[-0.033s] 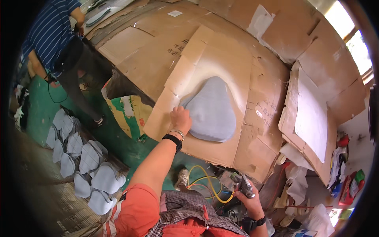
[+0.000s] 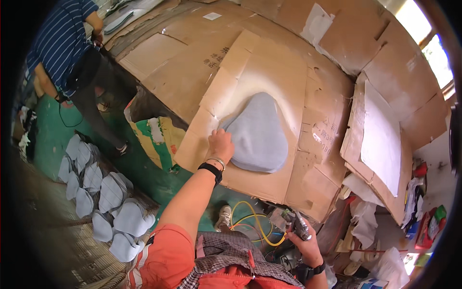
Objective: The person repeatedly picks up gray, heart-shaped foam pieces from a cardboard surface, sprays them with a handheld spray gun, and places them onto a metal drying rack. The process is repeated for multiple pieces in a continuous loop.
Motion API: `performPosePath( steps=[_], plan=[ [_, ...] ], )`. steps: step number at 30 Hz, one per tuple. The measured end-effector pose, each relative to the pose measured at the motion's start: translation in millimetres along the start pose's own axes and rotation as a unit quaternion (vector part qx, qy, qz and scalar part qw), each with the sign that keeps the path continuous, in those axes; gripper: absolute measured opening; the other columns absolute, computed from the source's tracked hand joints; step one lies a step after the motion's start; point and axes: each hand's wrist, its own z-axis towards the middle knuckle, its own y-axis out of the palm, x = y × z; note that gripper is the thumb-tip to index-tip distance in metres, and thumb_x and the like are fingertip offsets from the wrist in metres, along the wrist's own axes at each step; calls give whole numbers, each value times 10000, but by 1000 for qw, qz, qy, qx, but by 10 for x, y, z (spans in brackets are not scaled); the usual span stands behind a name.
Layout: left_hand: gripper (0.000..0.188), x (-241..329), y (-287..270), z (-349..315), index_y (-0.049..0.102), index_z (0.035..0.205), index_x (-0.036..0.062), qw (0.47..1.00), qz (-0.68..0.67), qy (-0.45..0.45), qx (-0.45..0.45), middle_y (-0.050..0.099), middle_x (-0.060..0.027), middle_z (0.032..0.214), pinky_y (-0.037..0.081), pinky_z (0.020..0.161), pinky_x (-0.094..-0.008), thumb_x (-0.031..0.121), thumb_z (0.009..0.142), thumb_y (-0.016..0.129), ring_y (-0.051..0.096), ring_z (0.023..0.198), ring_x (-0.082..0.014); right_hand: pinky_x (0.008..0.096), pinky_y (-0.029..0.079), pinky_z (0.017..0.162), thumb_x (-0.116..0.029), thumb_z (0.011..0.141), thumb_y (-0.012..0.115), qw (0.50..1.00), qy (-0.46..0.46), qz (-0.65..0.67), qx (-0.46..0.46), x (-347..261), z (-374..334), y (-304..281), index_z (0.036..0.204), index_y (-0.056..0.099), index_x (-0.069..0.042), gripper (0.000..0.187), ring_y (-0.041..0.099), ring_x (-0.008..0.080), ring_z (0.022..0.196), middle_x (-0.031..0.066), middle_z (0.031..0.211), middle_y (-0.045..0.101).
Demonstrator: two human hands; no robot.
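Observation:
A stack of grey, rounded-triangular fabric pieces lies on a cardboard sheet in front of me. My left hand is at its left edge, fingers curled in and closed on the rim of a grey piece; the fingertips are partly hidden. Low on the right, my right hand is wrapped round a metal spray gun, away from the stack and just off the near edge of the cardboard. A yellow hose loops below the table edge beside the gun.
On a wire rack at the lower left lie several grey pieces. Another person in a striped shirt stands at the far left. A cardboard panel with white paper leans at the right. A yellow-green sack stands left of the table.

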Motion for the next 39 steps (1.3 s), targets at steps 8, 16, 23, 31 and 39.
performPosePath(
  steps=[8, 16, 23, 31, 39],
  plan=[
    [103, 361, -1335, 284, 600, 904, 41, 648, -728, -208, -87, 622, -18, 875, 508, 698, -295, 54, 803, 588, 597, 770, -131, 251, 457, 769, -11, 769, 711, 999, 3, -17, -33, -79, 347, 54, 1272, 520, -19, 539, 549, 91, 851, -1, 905, 607],
    [278, -664, -2788, -1411, 551, 1083, 55, 450, -862, -195, 128, 636, -104, 1068, 513, 899, -409, 3, 814, 506, 631, 988, -234, 255, 476, 761, -45, 768, 704, 987, 38, -72, -137, -143, 502, 785, 1226, 540, -16, 488, 572, 86, 807, 5, 900, 629],
    [296, -2195, -3023, -2619, 559, 1034, 65, 384, -810, -286, 339, 612, -66, 1084, 453, 954, -447, -41, 767, 486, 589, 1028, -253, 294, 543, 719, 12, 787, 669, 957, 71, -118, -254, -87, 535, 1888, 1039, 595, 8, 262, 630, 142, 776, 64, 914, 645],
    [208, -5256, -2043, -3481, 565, 942, 75, 315, -729, -370, 482, 553, -87, 956, 413, 928, -481, -11, 768, 490, 529, 961, -287, 225, 475, 642, -55, 839, 699, 902, 70, -245, -348, 267, 517, 2950, 1160, 605, -17, 337, 587, 92, 775, 21, 950, 650],
    [517, -5969, -2400, -3545, 475, 1233, 91, 291, -679, -231, 633, 506, -102, 1248, 374, 1034, -521, -74, 746, 426, 479, 1179, -324, 257, 498, 687, -30, 814, 726, 903, 66, -284, -317, 755, 550, 3496, 1111, 611, -11, 319, 605, 131, 816, 52, 979, 666]
  ],
)
